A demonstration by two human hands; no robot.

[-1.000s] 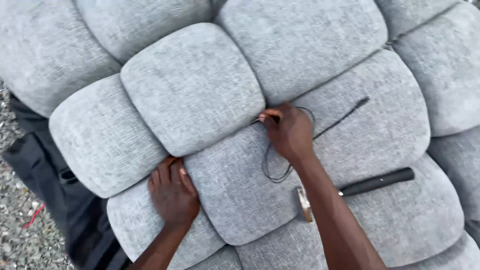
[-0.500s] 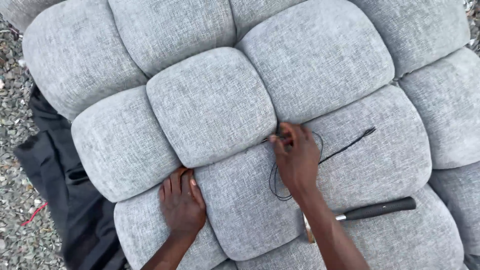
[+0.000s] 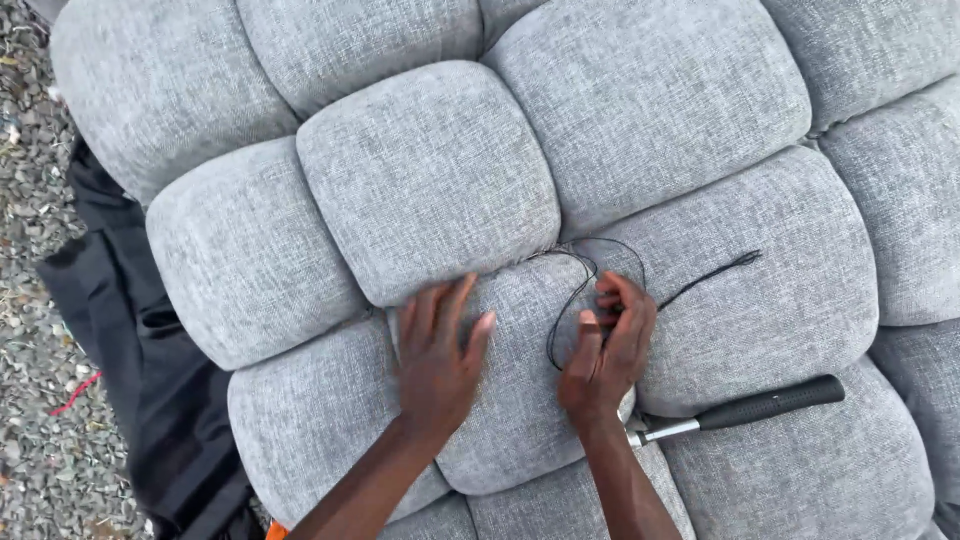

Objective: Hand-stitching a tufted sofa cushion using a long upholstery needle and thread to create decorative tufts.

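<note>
A large grey tufted cushion [image 3: 430, 190] made of puffy square sections fills the view. My left hand [image 3: 438, 355] lies flat on one section, fingers spread and pointing up, holding nothing. My right hand [image 3: 605, 350] rests on the same section with its fingers pinched on a thin black thread [image 3: 590, 275]. The thread loops out of the seam just above my hands, and its loose end trails to the right across the fabric.
A hammer [image 3: 745, 408] with a black grip lies on the cushion just right of my right wrist. Black cloth [image 3: 130, 340] hangs off the cushion's left side over gravel ground [image 3: 35, 300]. A small orange thing [image 3: 275, 530] shows at the bottom edge.
My left hand has slid up and right onto the middle section beside my right hand. My right hand has drawn back down from the seam, pulling the thread loop with it.
</note>
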